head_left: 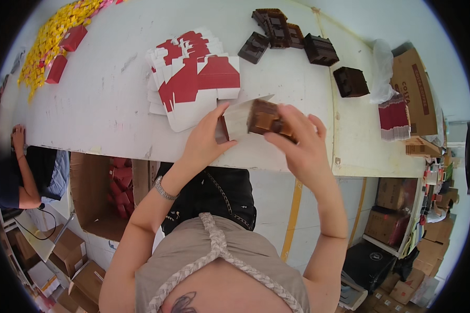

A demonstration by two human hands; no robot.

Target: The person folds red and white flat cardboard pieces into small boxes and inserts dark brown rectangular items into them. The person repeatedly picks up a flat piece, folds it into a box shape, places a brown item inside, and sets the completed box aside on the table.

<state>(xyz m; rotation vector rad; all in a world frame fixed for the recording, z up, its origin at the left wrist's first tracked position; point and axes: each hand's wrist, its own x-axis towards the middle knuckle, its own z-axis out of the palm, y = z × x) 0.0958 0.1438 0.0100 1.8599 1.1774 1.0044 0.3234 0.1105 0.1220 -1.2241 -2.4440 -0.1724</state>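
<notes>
My left hand (208,136) is closed round an opened small carton (237,119), its pale inside showing and a flap sticking out at the top. In my right hand (304,140) is a dark brown plastic tray insert (263,117), gripped between thumb and fingers at the carton's open end. Whether the insert's edge has entered the carton I cannot tell. Just beyond my left hand lies a fanned pile of flat red and white cartons (206,73). Farther off to the right are several brown inserts (277,30), with one more insert (351,82) standing apart.
Many yellow and pink small packets (47,44) are heaped at the far left, beside two red boxes (56,69). At right stand a cardboard box (415,86) and a stack of folded red cartons (394,117). A co-worker's hand (18,138) rests at the table's left edge.
</notes>
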